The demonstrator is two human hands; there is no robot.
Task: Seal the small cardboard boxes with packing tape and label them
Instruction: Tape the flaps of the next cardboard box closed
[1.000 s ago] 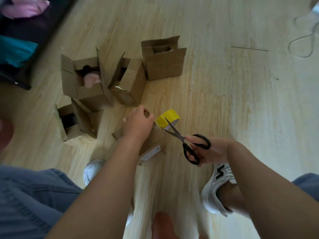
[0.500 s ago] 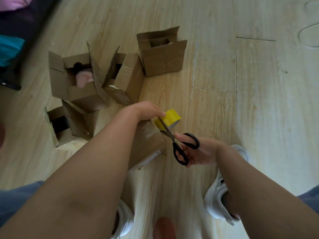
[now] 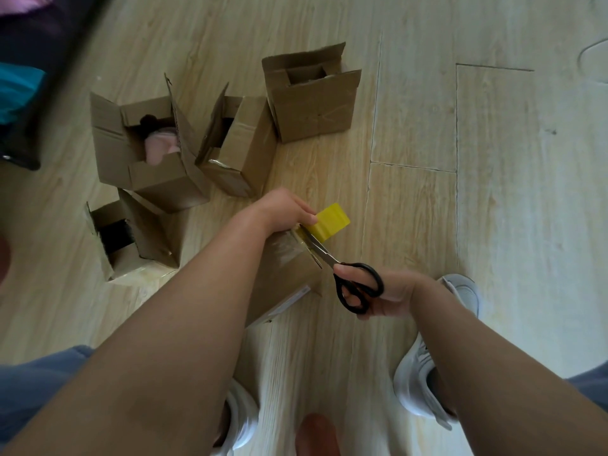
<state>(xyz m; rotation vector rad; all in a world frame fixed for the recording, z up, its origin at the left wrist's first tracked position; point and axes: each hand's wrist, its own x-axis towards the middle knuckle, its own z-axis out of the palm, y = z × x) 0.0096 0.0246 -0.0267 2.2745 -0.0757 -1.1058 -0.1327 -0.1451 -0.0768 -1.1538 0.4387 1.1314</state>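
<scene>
On floor between the feet, left hand [image 3: 283, 209] is gripping yellow tape roll [image 3: 331, 222] at far edge of small box [image 3: 285, 268]. Right hand [image 3: 383, 296], fingers through the loops, is holding scissors [image 3: 343, 273] at the tape. Box is looking light and crushable, so pin it from the top.

A pale wood-plank floor [image 3: 411, 120] spreads under everything. One white sneaker [image 3: 418, 383] stands at lower right and a second sneaker [image 3: 241, 419] at bottom centre, partly hidden. A blue trouser leg [image 3: 39, 390] fills the lower left corner. At top left, dark furniture [image 3: 39, 77] sits beside teal cloth [image 3: 16, 90] and pink cloth [image 3: 16, 3].
</scene>
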